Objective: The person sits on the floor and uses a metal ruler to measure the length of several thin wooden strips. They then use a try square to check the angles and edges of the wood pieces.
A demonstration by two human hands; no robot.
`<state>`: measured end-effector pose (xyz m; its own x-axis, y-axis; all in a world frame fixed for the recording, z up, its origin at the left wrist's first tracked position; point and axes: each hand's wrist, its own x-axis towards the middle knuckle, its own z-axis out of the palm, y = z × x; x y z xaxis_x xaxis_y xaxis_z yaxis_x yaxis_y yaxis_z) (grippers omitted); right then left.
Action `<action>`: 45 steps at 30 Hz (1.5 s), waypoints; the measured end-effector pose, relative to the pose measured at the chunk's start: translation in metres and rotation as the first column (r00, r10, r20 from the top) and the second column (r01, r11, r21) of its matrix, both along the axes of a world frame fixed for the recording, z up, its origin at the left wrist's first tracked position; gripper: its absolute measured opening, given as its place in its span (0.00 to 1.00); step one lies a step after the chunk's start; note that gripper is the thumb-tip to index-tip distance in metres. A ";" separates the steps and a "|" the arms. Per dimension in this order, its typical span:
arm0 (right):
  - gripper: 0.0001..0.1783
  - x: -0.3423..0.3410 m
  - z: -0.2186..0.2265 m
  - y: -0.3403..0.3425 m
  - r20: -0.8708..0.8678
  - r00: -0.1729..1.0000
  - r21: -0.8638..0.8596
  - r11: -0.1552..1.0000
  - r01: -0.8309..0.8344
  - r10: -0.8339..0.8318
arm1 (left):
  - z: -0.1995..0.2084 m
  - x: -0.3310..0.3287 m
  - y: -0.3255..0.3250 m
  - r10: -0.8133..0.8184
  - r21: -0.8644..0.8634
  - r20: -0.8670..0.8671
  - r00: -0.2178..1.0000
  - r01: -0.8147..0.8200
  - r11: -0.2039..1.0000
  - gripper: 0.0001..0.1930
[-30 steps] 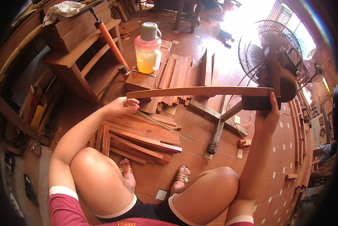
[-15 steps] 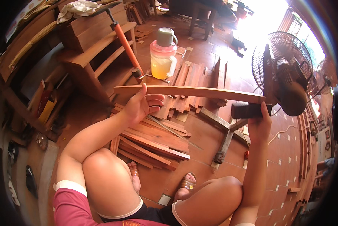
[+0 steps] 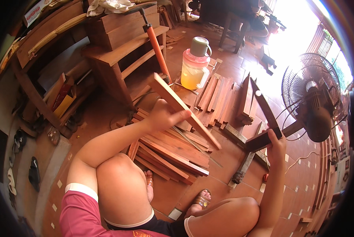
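Note:
My left hand [image 3: 164, 117] grips a reddish wooden strip [image 3: 202, 128], which slants from upper left down to the right above a pile of similar strips [image 3: 173, 152]. Held up at the right, in my right hand [image 3: 277, 147], is a dark L-shaped try square [image 3: 268, 112]. My fingers close round the square near its corner. A clear gap separates the square from the strip. A thin ruler [image 3: 186, 141] lies across the pile below my left hand.
Beyond the pile lie more strips [image 3: 216, 96] in rows and a jug [image 3: 190, 77] of yellow liquid. An orange hand pump [image 3: 157, 51] leans by a wooden cabinet [image 3: 106, 55]. At the right stands a fan [image 3: 311, 91], near a rough wooden frame [image 3: 244, 168] on the tiles.
The strip has come away from the try square and swung from nearly level to a steep slant. My left hand has turned over and moved right; my right hand has lowered and tilted the square.

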<state>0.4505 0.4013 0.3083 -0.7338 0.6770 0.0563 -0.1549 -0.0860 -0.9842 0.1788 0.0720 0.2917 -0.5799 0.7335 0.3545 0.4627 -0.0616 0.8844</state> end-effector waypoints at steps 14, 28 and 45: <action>0.16 -0.022 0.053 -0.086 -0.024 0.999 0.008 0.999 -0.044 0.044 | 0.014 0.026 0.006 -0.235 -0.215 -0.439 0.867 0.152 0.965 0.15; 0.26 -0.040 0.037 -0.113 -0.098 0.938 0.060 0.943 -0.328 0.332 | -0.016 0.052 0.028 -0.760 -0.541 -0.115 0.640 0.601 0.588 0.11; 0.22 -0.054 0.013 -0.124 0.161 0.823 0.128 0.815 -0.565 0.545 | -0.053 0.057 0.031 -0.694 -0.561 0.244 0.677 0.682 0.468 0.15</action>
<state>0.3967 0.2772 0.3210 -0.9897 0.1411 0.0233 -0.0180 0.0389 -0.9991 0.2354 0.1031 0.2389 0.2056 0.9398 -0.2728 0.5151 0.1331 0.8468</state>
